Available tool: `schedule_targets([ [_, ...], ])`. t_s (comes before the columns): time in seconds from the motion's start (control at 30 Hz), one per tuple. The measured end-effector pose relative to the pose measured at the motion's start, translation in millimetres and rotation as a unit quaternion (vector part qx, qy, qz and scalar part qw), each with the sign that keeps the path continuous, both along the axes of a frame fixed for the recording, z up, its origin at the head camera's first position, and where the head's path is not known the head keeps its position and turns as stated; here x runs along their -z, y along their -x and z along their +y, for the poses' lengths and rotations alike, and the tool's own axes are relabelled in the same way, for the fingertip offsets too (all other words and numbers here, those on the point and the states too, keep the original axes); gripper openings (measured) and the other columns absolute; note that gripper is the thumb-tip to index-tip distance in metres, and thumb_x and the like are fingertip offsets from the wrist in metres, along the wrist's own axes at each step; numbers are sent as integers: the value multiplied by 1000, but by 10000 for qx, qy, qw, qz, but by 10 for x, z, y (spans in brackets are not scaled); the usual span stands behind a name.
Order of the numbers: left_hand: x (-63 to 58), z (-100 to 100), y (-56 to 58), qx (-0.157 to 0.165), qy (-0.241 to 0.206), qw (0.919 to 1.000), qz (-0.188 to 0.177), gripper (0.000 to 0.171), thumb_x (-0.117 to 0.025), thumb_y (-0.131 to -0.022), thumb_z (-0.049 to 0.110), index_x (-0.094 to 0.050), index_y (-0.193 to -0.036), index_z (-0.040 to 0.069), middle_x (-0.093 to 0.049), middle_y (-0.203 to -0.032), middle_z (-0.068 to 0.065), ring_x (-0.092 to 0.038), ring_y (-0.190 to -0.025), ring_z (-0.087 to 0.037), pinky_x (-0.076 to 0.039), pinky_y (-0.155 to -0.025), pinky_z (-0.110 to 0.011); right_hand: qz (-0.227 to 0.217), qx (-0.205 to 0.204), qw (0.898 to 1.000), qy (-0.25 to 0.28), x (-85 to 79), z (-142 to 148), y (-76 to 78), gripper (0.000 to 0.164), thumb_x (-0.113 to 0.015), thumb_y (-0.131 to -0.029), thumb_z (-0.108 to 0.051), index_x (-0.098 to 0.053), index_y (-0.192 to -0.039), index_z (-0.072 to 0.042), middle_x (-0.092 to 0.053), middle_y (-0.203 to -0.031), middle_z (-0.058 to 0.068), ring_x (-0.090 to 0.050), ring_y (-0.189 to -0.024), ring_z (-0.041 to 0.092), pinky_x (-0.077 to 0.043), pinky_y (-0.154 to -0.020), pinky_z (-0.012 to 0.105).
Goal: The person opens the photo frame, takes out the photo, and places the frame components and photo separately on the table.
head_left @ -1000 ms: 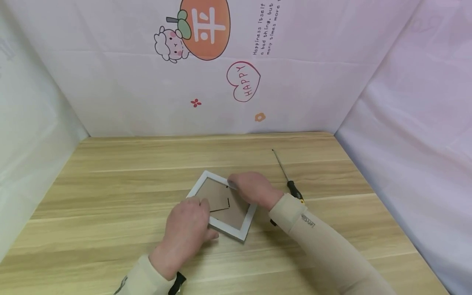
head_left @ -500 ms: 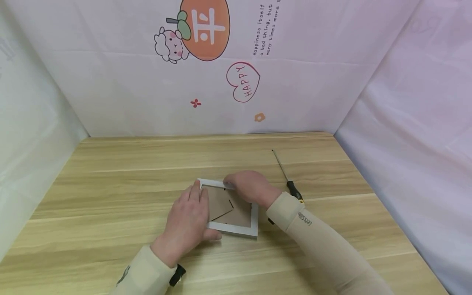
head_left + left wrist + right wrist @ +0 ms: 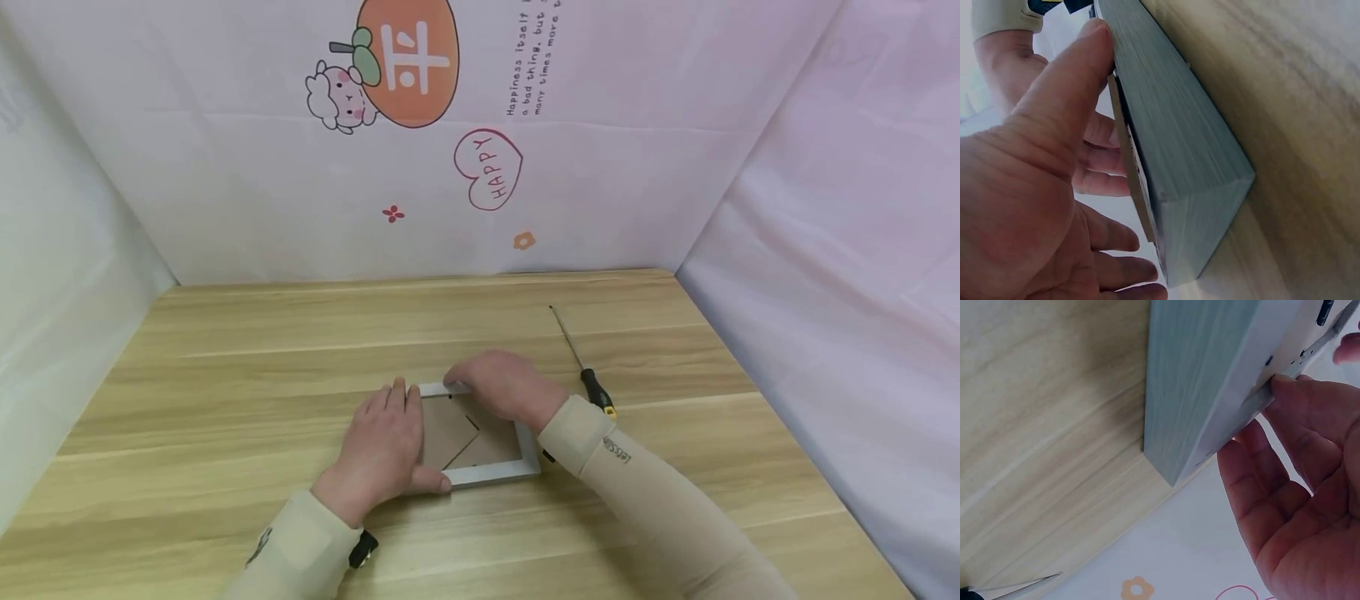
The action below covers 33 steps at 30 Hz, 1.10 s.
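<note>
A picture frame with a pale rim lies face down on the wooden table, its brown backing board upward and marked with black lines. In the left wrist view one edge of the backing board stands slightly proud of the rim. My left hand rests over the frame's left side, fingers straight, its thumb lying along the near edge. With thumb and fingers, my right hand pinches the far rim. The frame's left rim is hidden under my left hand.
A screwdriver with a black and yellow handle lies on the table right of the frame, tip pointing to the back. White printed cloth hangs behind, with more cloth at both sides.
The frame has turned clockwise, so its near edge now lies almost level across. The left fingers have straightened over its left side. My right hand has shifted slightly left, still at the far rim.
</note>
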<state>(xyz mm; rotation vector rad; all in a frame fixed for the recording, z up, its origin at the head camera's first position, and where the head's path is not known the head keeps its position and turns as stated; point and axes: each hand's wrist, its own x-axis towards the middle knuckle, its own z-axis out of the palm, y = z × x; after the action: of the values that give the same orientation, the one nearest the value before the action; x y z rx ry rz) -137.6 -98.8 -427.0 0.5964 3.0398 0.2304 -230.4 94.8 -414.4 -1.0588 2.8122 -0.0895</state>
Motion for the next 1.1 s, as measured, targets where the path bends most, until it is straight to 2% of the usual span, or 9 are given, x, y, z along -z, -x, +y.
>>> schedule_targets([
  [0.1, 21, -8, 6, 5, -9, 10000, -63, 129, -74, -58, 77, -35, -143, -13, -35, -147, -37, -35, -134, -47, -30, -111, -55, 67, -5, 10000, 33, 5, 9, -16, 34, -53, -98, -12, -66, -128, -22, -66, -126, -6, -60, -111, 13, -48, -96, 34],
  [0.23, 20, -11, 16, -5, 46, 9999, -154, 129, -72, -59, 78, -35, -144, -12, -34, -148, -36, -34, -135, -46, -29, -111, -56, 241, 33, 9991, 335, -59, 53, -102, 33, -54, -97, -10, -64, -128, -16, -69, -120, -1, -62, -106, 14, -51, -91, 34],
  [0.4, -1, -8, 18, -34, 309, 9995, -63, 127, -69, -61, 79, -37, -143, -12, -37, -144, -39, -35, -134, -49, -31, -109, -57, 668, -164, 9945, 796, -154, 138, -313, 24, -60, -92, -14, -69, -114, -13, -72, -101, -1, -62, -83, 9, -53, -74, 30],
  [0.47, -8, -7, 15, -128, 423, 9990, -14, 126, -66, -62, 81, -38, -142, -12, -38, -141, -41, -36, -132, -50, -31, -109, -57, 707, -163, 9936, 870, -168, 178, -411, 21, -61, -92, -18, -70, -110, -13, -72, -94, -3, -59, -73, 6, -52, -66, 27],
  [0.6, -10, -8, 11, -402, 531, 9978, 47, 126, -63, -63, 83, -40, -141, -13, -39, -138, -45, -38, -129, -53, -33, -108, -57, 519, 43, 9949, 862, -139, 247, -578, 18, -61, -93, -26, -71, -107, -17, -71, -85, -7, -50, -58, 3, -45, -51, 23],
  [0.7, -1, -6, 6, -540, 516, 9972, 85, 125, -62, -63, 84, -41, -140, -13, -40, -136, -45, -39, -127, -54, -34, -106, -58, 379, 197, 9959, 797, -81, 264, -658, 18, -60, -94, -30, -70, -104, -19, -67, -77, -10, -47, -54, 3, -41, -48, 24],
  [0.93, -4, 5, -16, -704, 673, 9945, 380, 122, -58, -64, 86, -47, -135, -13, -46, -129, -46, -46, -119, -55, -40, -100, -58, -124, 319, 9957, 864, -4, 229, -753, 19, -59, -94, -28, -69, -104, -16, -67, -82, -10, -49, -60, 3, -46, -55, 27],
  [1.1, -15, 13, -29, -787, 829, 9927, 377, 122, -55, -65, 88, -48, -135, -12, -47, -129, -45, -48, -117, -54, -42, -98, -57, -199, 413, 9944, 948, 61, 219, -754, 17, -59, -94, -29, -70, -100, -17, -65, -80, -11, -50, -61, 2, -46, -56, 25],
])
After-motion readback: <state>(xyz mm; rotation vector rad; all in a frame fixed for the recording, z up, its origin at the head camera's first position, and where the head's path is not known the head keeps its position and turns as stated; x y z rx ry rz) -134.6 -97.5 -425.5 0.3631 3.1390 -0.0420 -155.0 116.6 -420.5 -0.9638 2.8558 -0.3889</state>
